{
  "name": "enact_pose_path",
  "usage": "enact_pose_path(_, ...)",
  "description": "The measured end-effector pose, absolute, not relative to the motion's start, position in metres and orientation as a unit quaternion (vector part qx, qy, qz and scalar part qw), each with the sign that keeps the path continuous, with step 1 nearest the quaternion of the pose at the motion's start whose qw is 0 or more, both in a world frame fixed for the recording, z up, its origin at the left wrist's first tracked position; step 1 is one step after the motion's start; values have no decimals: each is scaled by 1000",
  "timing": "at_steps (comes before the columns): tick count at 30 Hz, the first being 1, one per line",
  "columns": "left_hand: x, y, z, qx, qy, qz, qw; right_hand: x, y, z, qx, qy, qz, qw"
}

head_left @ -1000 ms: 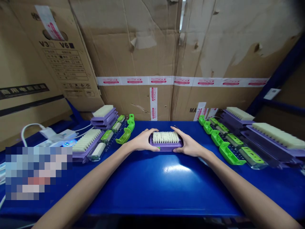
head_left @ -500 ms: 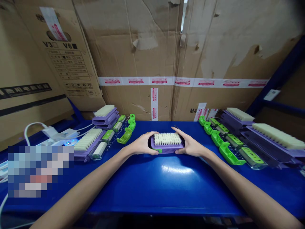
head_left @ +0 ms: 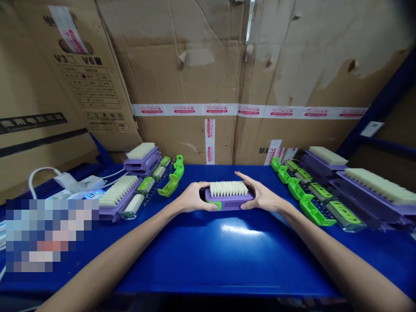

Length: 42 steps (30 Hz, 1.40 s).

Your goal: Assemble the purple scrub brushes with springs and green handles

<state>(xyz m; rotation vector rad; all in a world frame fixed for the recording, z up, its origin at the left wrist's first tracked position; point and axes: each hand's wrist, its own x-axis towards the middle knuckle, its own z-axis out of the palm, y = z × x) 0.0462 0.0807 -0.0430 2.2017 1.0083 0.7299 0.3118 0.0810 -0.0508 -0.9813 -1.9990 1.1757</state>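
Observation:
Between my two hands is a purple brush (head_left: 229, 200) with cream bristles pointing up and a bright green piece at its left end. My left hand (head_left: 196, 198) grips that left end, its thumb on the front by the green piece. On the right end, my right hand (head_left: 261, 195) is closed, thumb against the slotted front, index finger stretched out behind the bristles. The backs of both grips are hidden. Whether the brush touches the blue table (head_left: 195, 260) I cannot tell.
Purple brush parts (head_left: 118, 195) stand at left, beside clear boxes (head_left: 133, 206) and green clips (head_left: 170, 184). More clips (head_left: 305, 203), boxes (head_left: 344, 214) and purple brush parts (head_left: 373, 190) line the right. A power strip (head_left: 82, 186) with white cables lies far left. Cardboard (head_left: 182, 78) walls the back.
The brush's slotted purple front and green end show more fully now, as if tipped slightly. Both hands keep hold of its ends. The view has shifted a little.

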Motion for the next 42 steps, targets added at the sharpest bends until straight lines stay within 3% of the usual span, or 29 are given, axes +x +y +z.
enact_pose_path(6,45,83,-48,749,314,290,505,314,85,-52,-351,-732,493,313)
enact_pose_path(12,52,81,-55,732,353,346,468,317,86,-53,-359,-698,515,344)
enact_pose_path(22,52,77,-51,748,413,340,393,316,82,-50,-370,-726,474,333)
enact_pose_path(27,51,77,-50,797,419,276,337,313,78,-50,-366,-749,444,327)
enact_pose_path(42,59,66,-40,697,370,376,486,313,74,-41,-321,-700,536,345)
